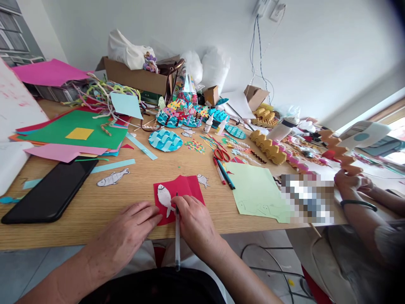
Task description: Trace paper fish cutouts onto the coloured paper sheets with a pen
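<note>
A white fish cut-out lies on a red sheet of paper near the table's front edge. My right hand holds a clear-barrelled pen between its fingers, resting over the red paper just right of the fish's tail. The pen stands nearly vertical in the view. My left hand lies on the table with its fingers stretched out, the fingertips at the left edge of the red paper. A second fish cut-out lies farther left, and a small one touches the red paper's upper right.
A black tablet and coloured paper are at left. Red scissors, markers and light green paper lie at right. Glue bottles and blue discs stand behind. Another person's hands hold an egg-carton strip.
</note>
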Motion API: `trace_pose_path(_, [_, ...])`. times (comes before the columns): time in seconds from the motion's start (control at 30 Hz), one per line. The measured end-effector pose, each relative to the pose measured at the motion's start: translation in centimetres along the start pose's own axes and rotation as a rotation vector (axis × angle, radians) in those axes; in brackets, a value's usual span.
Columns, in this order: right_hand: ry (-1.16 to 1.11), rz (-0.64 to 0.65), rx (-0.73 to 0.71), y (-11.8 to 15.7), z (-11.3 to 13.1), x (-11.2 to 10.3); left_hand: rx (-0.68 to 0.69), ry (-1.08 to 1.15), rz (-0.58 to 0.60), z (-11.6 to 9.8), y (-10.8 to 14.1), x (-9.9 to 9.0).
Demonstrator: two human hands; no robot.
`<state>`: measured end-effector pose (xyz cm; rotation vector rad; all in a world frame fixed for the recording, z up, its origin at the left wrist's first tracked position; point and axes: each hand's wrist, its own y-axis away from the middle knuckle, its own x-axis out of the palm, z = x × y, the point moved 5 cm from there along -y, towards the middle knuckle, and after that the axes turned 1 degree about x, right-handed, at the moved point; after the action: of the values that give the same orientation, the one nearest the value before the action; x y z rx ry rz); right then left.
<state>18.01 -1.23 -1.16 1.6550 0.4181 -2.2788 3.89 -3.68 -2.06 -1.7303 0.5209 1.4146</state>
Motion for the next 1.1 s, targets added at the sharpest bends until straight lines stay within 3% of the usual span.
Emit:
trace_pose_path(0.27, [0.047, -0.069, 0.096, -0.4, -2.0, -0.7, -0.026, 0.0, -0.036, 0.6, 0.6, -0.3])
trace_pose_path(0.4, [0.032, -0.104, 0.145, -0.4, -3.0, -1.7, -0.091, -0.012, -0.103, 2.0, 0.4, -1.0])
trace_pose_path(0.57, [-0.001, -0.111, 0.131, -0.5, -3.2, -1.7, -0.198, 0.029, -0.095, 4.5, -0.7, -1.0])
trace_pose_path(0.7, [0.009, -0.08, 0.111, -0.9, -2.8, -1.1, -0.273, 0.092, -0.034, 6.2, -2.1, -0.4])
trace_pose_path(0.9, [0.049, -0.016, 0.09, -1.5, -2.6, -1.1, -0.262, 0.237, 0.123, 6.6, -4.5, 0.2])
trace_pose_path(1.1, [0.119, -0.004, 0.0, -1.9, -3.1, -0.7, -0.277, 0.273, 0.157, 7.1, -4.3, 0.2])
